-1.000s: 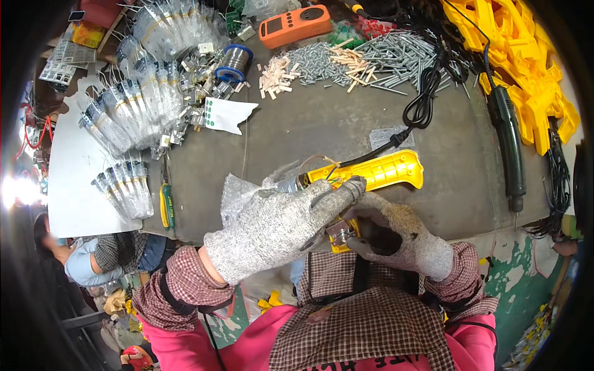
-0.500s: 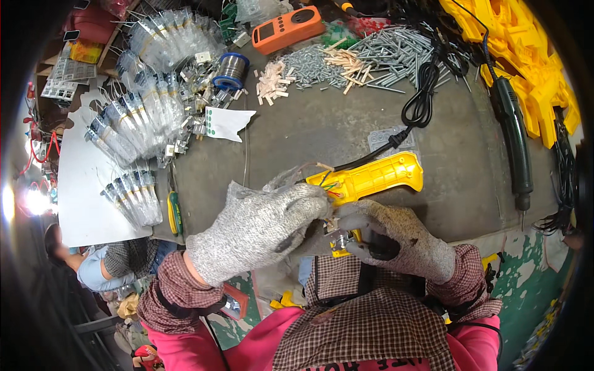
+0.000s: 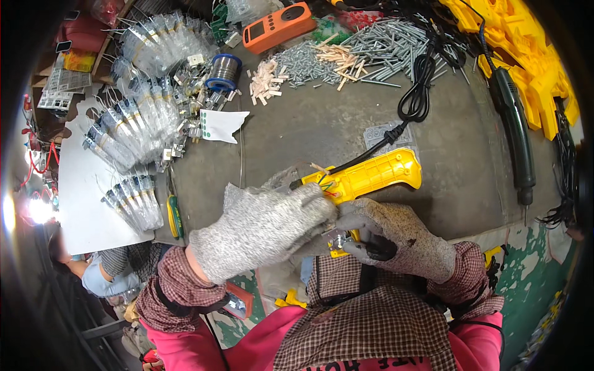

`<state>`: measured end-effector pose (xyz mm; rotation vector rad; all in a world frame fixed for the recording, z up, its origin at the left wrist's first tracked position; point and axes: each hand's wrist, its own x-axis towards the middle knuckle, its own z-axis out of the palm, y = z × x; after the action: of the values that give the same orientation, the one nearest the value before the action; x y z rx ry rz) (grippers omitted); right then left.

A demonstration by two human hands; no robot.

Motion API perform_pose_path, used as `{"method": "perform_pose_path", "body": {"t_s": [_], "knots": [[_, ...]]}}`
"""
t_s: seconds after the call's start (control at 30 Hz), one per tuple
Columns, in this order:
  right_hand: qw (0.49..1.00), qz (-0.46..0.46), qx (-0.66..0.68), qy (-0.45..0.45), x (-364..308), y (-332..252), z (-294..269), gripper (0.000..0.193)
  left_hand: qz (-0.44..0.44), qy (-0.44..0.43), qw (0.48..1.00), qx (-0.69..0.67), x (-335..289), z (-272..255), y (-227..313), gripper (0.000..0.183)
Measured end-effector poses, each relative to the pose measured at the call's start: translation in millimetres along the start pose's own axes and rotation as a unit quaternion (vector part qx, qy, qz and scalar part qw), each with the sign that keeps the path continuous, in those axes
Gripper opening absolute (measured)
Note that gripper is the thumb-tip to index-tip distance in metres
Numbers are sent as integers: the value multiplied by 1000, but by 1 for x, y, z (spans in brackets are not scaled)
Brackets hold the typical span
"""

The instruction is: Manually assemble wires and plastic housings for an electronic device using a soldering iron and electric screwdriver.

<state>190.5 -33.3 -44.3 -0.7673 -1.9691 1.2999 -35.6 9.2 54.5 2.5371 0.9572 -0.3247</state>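
A yellow plastic handle half (image 3: 377,178) lies open side up on the bench, with thin coloured wires (image 3: 331,187) at its left end. A black cable (image 3: 365,153) runs to that end. My left hand (image 3: 266,226), in a grey knit glove, is closed beside the wires; its fingertips are hidden, so what they grip cannot be made out. Clear plastic (image 3: 232,196) shows behind it. My right hand (image 3: 396,232), gloved with dark fingertips, closes on a small yellow plastic part with a shiny metal piece (image 3: 337,242), held close to the left fingers at the bench's near edge.
Bagged parts with wire leads (image 3: 133,117) and a solder spool (image 3: 224,73) stand left. Screws (image 3: 396,49), wooden-looking sticks (image 3: 339,62) and an orange meter (image 3: 278,28) lie at the back. A black electric screwdriver (image 3: 512,133) and yellow housings (image 3: 526,55) are right. Another person (image 3: 111,272) sits lower left.
The whole view has shifted slightly. My hands stay close together by the yellow handle half, the left one a little farther right; both remain closed.
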Motion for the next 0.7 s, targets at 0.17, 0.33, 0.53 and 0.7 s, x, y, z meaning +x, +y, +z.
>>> {"method": "perform_pose_path", "body": {"t_s": [0.17,0.33,0.53,0.7], "knots": [[1000,-16,-9,11,-1,5,3,22,-68,-54,992,-95,-3,-8,-8,26],[999,-16,-27,-8,1,5,0,22,17,32,997,-73,5,0,-2,21],[999,-32,-20,-11,0,8,0,24,-17,-18,994,-109,1,-9,-7,18],[1000,-8,-26,-6,-1,10,3,25,9,-9,998,-55,4,-9,-6,19]]}}
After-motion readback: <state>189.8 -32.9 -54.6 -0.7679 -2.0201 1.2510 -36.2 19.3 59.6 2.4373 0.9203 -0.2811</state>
